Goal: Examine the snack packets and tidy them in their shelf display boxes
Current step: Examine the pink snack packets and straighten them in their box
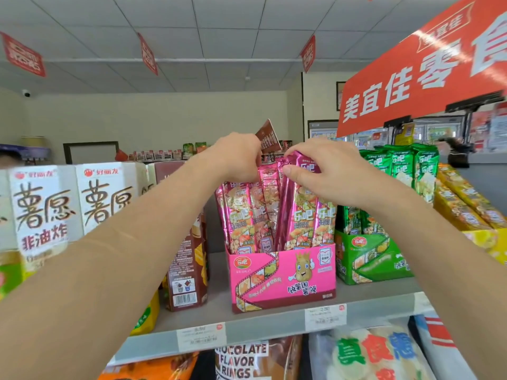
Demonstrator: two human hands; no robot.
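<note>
The crimped top of one tilted packet [288, 215] is pinched between the thumb and fingers [290, 171] of the right hand [321, 171]; its foot is kept inside the pink display box [282, 281]. The tops of the other pink packets [241, 215], on the box's left side, are gripped by the curled left hand [236, 157]. The box is stood on the shelf [274, 322], just beside the green display box [367, 259].

The task is judged partway through. The pink row is not yet straight, and the tilted packet remains to be set upright. Whether the green box and the leaning yellow packets [461, 201] have been examined cannot be told.
</note>
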